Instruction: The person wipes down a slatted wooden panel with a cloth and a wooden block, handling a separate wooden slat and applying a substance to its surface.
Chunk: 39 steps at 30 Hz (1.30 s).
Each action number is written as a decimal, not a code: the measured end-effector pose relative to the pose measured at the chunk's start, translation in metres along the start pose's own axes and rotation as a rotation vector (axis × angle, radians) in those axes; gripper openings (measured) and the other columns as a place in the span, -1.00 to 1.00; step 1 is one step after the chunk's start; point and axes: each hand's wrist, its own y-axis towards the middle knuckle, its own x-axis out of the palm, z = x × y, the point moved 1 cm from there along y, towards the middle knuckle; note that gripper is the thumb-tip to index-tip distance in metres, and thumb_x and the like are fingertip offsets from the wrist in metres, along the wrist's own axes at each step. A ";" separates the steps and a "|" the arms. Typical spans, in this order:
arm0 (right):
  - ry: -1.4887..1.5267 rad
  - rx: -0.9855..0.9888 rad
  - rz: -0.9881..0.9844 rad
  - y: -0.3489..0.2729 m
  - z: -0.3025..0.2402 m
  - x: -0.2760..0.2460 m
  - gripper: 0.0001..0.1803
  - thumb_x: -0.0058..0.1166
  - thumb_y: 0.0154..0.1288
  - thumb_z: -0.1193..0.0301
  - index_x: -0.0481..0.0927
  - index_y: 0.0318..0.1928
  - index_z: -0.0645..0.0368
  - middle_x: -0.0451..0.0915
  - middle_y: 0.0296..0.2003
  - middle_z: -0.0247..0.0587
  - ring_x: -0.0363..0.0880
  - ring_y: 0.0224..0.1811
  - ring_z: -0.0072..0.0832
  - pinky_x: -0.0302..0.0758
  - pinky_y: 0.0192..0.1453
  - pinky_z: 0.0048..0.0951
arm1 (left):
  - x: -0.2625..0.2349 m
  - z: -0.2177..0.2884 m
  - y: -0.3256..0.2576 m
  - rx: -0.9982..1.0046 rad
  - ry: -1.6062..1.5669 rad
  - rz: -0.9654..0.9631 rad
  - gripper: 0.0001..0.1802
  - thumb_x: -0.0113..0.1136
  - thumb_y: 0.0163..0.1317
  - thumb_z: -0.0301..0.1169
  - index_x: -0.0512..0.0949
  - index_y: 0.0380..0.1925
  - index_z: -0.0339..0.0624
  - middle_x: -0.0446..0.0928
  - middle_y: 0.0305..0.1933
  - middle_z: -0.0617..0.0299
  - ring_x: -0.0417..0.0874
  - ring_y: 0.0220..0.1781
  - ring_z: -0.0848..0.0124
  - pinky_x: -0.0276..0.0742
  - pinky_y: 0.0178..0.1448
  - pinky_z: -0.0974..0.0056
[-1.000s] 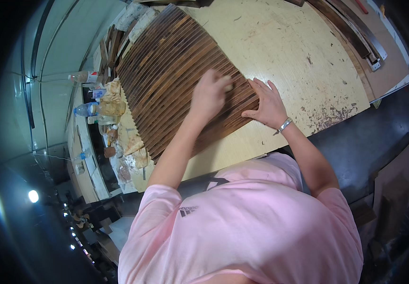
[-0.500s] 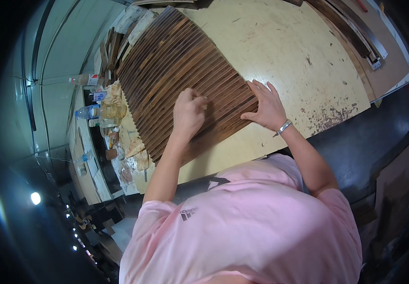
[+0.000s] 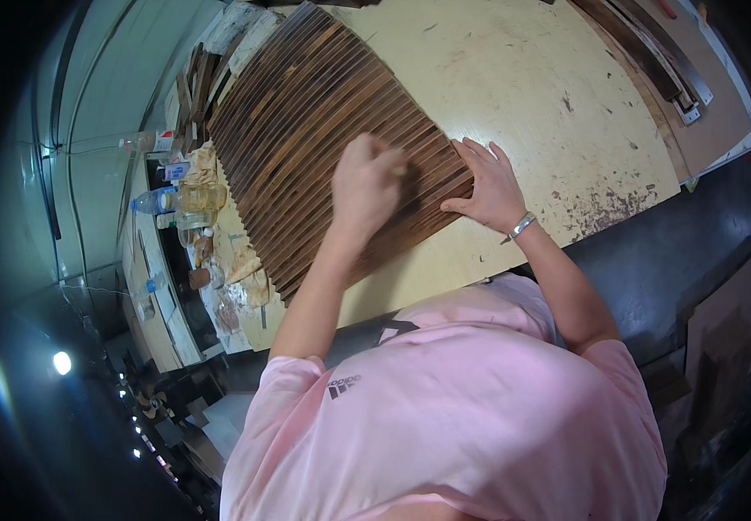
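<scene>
A dark brown slatted wooden panel [image 3: 293, 130] lies on a pale, stained work table, its narrow slats running side by side. Over its near right part, my left hand [image 3: 367, 178] is closed and a little smeared by motion. Something small and pale shows at its fingertips, too hidden to name. Whether that hand touches the slats I cannot tell. My right hand [image 3: 490, 189], with a silver bracelet at the wrist, rests against the panel's right edge, thumb and fingers spread.
On the left stand several plastic bottles, one with yellowish liquid [image 3: 201, 198], beside crumpled cloths [image 3: 249, 265]. Wood strips [image 3: 195, 91] are piled behind them. Long dark wooden pieces [image 3: 640, 52] lie at the far right. The pale table top [image 3: 514, 78] extends right of the panel.
My left hand has moved to the right and slightly away from me across the slats, still closed. My right hand stays at the panel's edge.
</scene>
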 end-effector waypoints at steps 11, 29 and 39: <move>0.029 0.006 0.005 0.000 -0.001 -0.002 0.17 0.53 -0.15 0.02 0.27 0.45 0.25 0.40 0.36 0.04 0.27 0.48 -0.22 -0.01 0.62 -0.05 | -0.018 -0.035 -0.045 -0.180 0.041 -0.238 -0.65 0.17 0.01 -0.69 0.76 -0.26 -0.07 0.55 -0.28 0.19 0.63 -0.12 0.21 0.59 -0.05 0.11; -0.005 -0.061 -0.138 0.007 0.009 0.003 0.18 0.52 -0.15 -0.02 0.27 0.44 0.26 0.42 0.35 0.00 0.27 0.48 -0.20 0.01 0.62 -0.11 | 0.035 0.034 0.011 0.194 -0.204 0.059 -0.75 0.21 0.01 -0.61 0.70 -0.30 -0.07 0.56 -0.27 0.19 0.60 -0.22 0.16 0.44 -0.11 0.10; 0.051 -0.089 -0.053 0.009 0.005 0.002 0.19 0.59 -0.28 0.12 0.31 0.42 0.23 0.40 0.35 0.06 0.31 0.42 -0.07 0.12 0.58 -0.07 | 0.024 0.025 -0.007 0.137 -0.176 0.139 -0.75 0.19 0.02 -0.59 0.71 -0.31 -0.04 0.57 -0.24 0.14 0.61 -0.24 0.13 0.45 -0.18 0.08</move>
